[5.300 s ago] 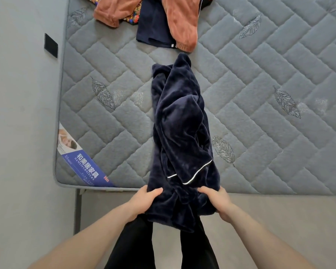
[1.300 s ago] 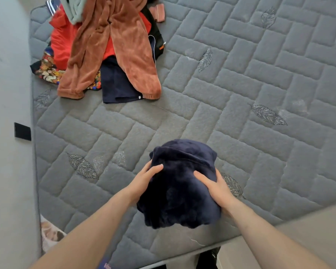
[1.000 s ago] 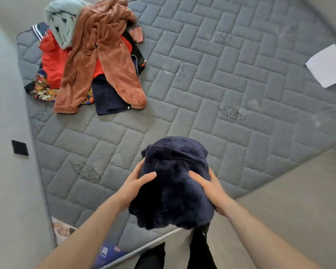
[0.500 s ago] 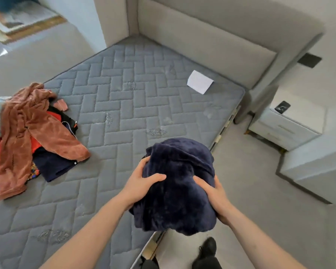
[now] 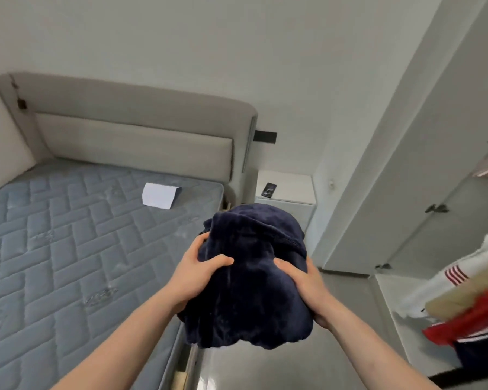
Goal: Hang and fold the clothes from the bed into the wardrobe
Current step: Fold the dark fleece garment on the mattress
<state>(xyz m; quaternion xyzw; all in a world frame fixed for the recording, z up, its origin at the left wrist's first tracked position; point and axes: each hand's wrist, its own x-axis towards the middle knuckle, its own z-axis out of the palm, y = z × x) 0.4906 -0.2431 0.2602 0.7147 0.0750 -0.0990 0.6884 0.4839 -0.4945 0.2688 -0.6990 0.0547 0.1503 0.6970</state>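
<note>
Turning from the bed, we now face the wardrobe; left hand and right hand clasp the folded navy garment between them; keep it level, shelve it flat.

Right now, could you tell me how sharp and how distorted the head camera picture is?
Head view: wide-angle bending curves the wardrobe door and headboard; the folded navy garment, gripped by the left hand and right hand, is fairly sharp; the clothes at the right edge are smeared; light is soft and even, without glare.
</note>
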